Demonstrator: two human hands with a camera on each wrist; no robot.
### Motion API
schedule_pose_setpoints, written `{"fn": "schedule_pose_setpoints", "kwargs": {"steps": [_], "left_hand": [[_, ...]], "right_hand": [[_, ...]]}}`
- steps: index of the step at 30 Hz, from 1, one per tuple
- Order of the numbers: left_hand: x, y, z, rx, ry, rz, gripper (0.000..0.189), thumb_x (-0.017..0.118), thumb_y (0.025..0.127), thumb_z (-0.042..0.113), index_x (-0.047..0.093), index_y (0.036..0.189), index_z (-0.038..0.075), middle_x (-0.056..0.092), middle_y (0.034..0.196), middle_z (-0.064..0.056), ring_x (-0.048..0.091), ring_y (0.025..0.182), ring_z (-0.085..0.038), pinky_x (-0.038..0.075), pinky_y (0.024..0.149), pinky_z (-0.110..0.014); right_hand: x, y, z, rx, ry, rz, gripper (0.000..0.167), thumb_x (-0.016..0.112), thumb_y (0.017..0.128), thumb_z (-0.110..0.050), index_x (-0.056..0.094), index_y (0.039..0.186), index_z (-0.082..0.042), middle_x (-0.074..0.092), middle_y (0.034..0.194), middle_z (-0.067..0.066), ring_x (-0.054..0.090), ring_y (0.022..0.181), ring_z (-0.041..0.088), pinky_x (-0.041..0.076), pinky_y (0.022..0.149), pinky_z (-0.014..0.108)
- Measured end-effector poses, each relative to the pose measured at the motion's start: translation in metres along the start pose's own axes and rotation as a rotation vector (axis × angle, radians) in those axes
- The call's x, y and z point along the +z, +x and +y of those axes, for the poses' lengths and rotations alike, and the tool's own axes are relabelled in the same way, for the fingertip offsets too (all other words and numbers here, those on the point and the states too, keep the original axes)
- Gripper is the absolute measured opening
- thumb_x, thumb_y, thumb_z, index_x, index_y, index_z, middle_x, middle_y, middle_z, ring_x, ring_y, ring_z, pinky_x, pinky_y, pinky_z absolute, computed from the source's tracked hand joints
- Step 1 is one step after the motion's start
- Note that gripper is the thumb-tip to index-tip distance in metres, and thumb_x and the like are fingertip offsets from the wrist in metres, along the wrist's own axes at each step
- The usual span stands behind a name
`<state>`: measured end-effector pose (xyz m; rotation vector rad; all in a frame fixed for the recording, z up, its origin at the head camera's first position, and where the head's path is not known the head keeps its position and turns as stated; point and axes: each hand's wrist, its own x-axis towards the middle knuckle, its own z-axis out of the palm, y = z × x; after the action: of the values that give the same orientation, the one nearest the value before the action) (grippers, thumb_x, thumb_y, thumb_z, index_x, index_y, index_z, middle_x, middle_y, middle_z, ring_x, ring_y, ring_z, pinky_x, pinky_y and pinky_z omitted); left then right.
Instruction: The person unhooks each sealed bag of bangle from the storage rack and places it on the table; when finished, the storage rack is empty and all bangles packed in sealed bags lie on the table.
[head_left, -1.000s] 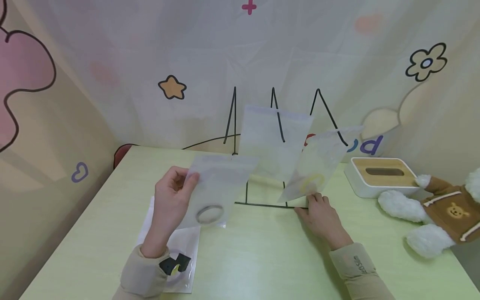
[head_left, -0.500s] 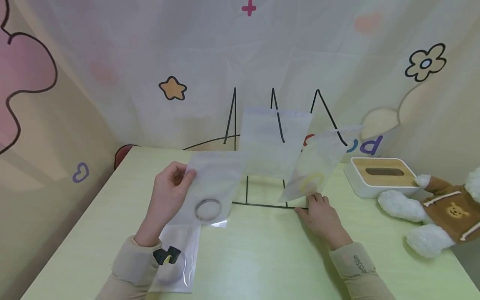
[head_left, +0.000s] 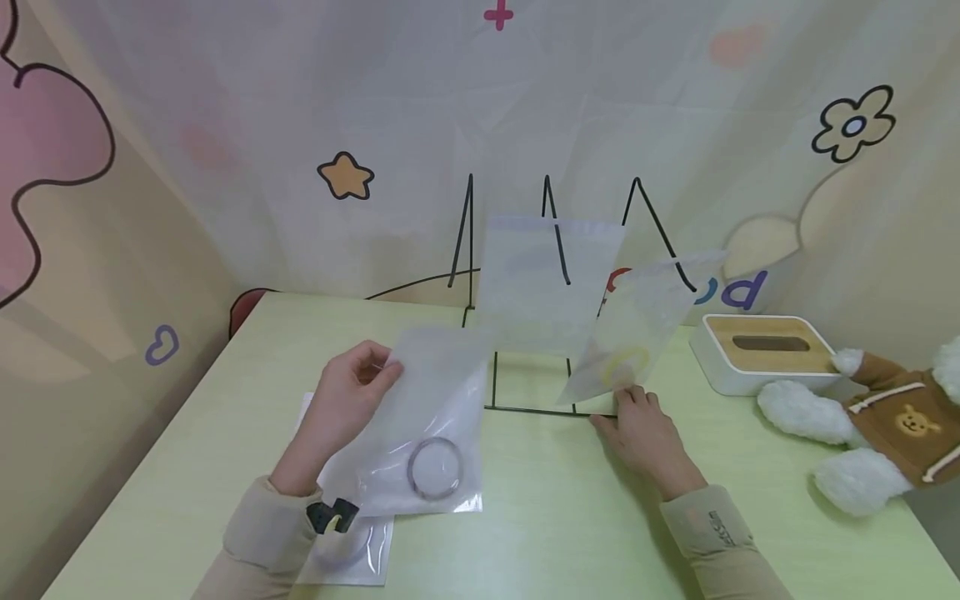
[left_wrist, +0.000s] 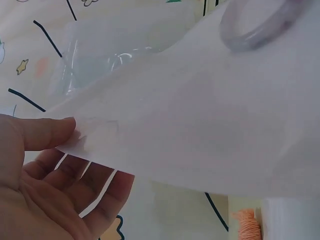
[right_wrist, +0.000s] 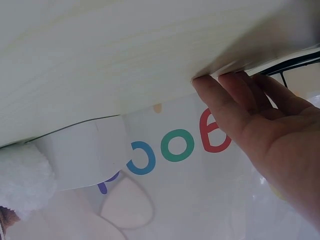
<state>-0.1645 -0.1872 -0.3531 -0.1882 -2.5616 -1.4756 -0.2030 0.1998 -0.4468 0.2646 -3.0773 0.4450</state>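
Observation:
My left hand (head_left: 356,400) pinches the upper left edge of a translucent plastic bag (head_left: 420,367) with a greyish bangle (head_left: 435,468) inside. In the left wrist view, the thumb (left_wrist: 52,134) presses on the bag and the other fingers are behind it. A black wire display rack (head_left: 532,409) with three hook arms stands ahead. One bag (head_left: 551,287) hangs on its middle arm, another bag (head_left: 637,325) with a yellow ring in it on the right arm. My right hand (head_left: 645,437) grips the front right end of the rack's base; the exact contact is partly hidden.
More clear bags (head_left: 360,562) lie on the table under the left forearm. At the right are a white tissue box (head_left: 757,379) with a wooden lid and a white plush toy (head_left: 900,425) in a brown hoodie. A printed curtain (head_left: 405,92) hangs behind the rack.
The held bag has come down and nearer, and its bangle now faces the head camera more fully. The left hand first shifted slightly left, then lower. My right hand keeps its place.

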Motion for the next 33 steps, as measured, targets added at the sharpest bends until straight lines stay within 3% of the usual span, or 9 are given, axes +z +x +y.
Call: {"fn": "schedule_pose_setpoints", "kwargs": {"steps": [7,12,15,19,22,27,30,33], "left_hand": [[0.011,-0.008,-0.010,-0.001,0.118,-0.159,0.011,0.064,0.094,0.013,0.067,0.101,0.005,0.067,0.094,-0.004,0.062,0.082,-0.019,0.051,0.071,-0.033],[0.017,-0.012,-0.016,-0.023,0.171,-0.199,0.018,0.063,0.095,0.016,0.065,0.107,0.003,0.066,0.098,-0.006,0.059,0.083,-0.018,0.051,0.072,-0.033],[0.017,-0.015,-0.017,-0.060,0.176,-0.211,0.031,0.064,0.094,0.020,0.060,0.119,0.001,0.064,0.104,-0.008,0.059,0.086,-0.019,0.051,0.071,-0.032],[0.015,-0.019,-0.016,-0.081,0.177,-0.227,0.065,0.070,0.090,0.021,0.038,0.143,0.002,0.061,0.110,-0.011,0.058,0.085,-0.019,0.050,0.067,-0.031],[0.016,-0.023,-0.015,-0.058,0.198,-0.251,0.096,0.076,0.084,0.016,0.012,0.155,0.011,0.055,0.128,-0.019,0.058,0.084,-0.022,0.049,0.064,-0.031],[0.023,-0.033,-0.014,-0.088,0.292,-0.345,0.133,0.085,0.073,0.009,-0.020,0.152,0.033,0.032,0.149,-0.022,0.057,0.063,-0.021,0.048,0.053,-0.031],[0.028,-0.037,-0.014,-0.157,0.314,-0.389,0.143,0.088,0.068,0.006,-0.027,0.148,0.035,0.030,0.147,-0.023,0.047,0.046,-0.019,0.044,0.045,-0.033],[0.034,-0.041,-0.016,-0.194,0.300,-0.415,0.148,0.089,0.064,0.003,-0.029,0.148,0.031,0.029,0.144,-0.026,0.047,0.048,-0.020,0.042,0.044,-0.033]], "right_hand": [[-0.001,0.000,0.000,-0.011,0.008,0.008,0.061,0.059,0.096,-0.035,0.045,0.132,0.012,0.045,0.128,0.032,0.043,0.113,0.046,0.045,0.082,0.063],[-0.001,0.000,0.000,-0.010,0.009,0.009,0.062,0.059,0.096,-0.036,0.045,0.132,0.012,0.045,0.129,0.032,0.043,0.114,0.047,0.045,0.082,0.064],[0.000,0.000,0.000,-0.011,0.008,0.012,0.062,0.058,0.096,-0.036,0.045,0.132,0.012,0.045,0.128,0.032,0.043,0.114,0.047,0.045,0.082,0.064],[0.000,0.000,0.001,-0.007,0.009,0.008,0.061,0.059,0.096,-0.037,0.046,0.131,0.012,0.046,0.128,0.032,0.043,0.114,0.047,0.045,0.082,0.063],[0.000,0.000,0.001,-0.003,0.012,0.004,0.062,0.059,0.096,-0.037,0.045,0.131,0.012,0.045,0.129,0.031,0.043,0.114,0.047,0.045,0.082,0.063],[0.000,0.000,0.001,-0.006,0.007,0.006,0.061,0.058,0.096,-0.036,0.046,0.131,0.012,0.045,0.128,0.032,0.043,0.113,0.047,0.045,0.081,0.063],[0.001,0.001,0.001,-0.007,0.006,0.009,0.061,0.058,0.096,-0.036,0.045,0.131,0.013,0.046,0.127,0.032,0.044,0.113,0.047,0.045,0.081,0.063],[0.002,0.001,0.001,-0.008,0.009,0.008,0.062,0.059,0.096,-0.036,0.045,0.131,0.013,0.046,0.127,0.032,0.044,0.112,0.047,0.045,0.081,0.063]]}}
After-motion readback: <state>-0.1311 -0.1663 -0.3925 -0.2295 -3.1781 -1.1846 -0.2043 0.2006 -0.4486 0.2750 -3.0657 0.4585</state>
